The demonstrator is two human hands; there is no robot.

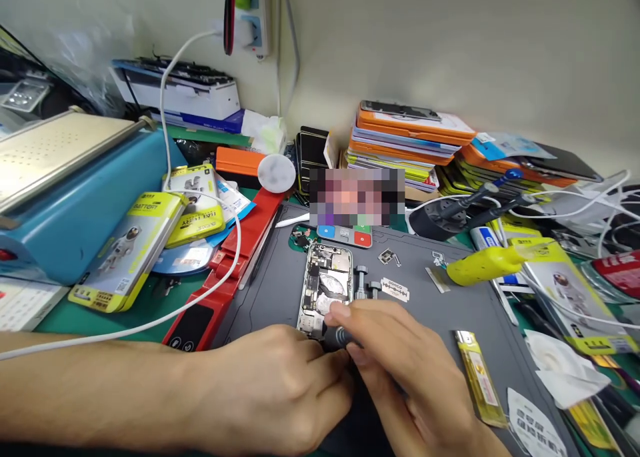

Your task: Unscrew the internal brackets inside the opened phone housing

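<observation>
We take the opened phone [325,286], over the grey mat [440,310], as dial centre. Our left hand [280,390], fingers curled, is at 7 o'clock; our right hand [415,357], fingers bent near a dark cylinder [336,339], at 5. We cannot tell what either grasps. A razor blade [395,289] lies at 3.

On the work mat [273,263], the smartphone [329,280] lies left of the razor blade [395,289] and cigarette lighter [481,380], before the stacked boxes [400,140].
</observation>
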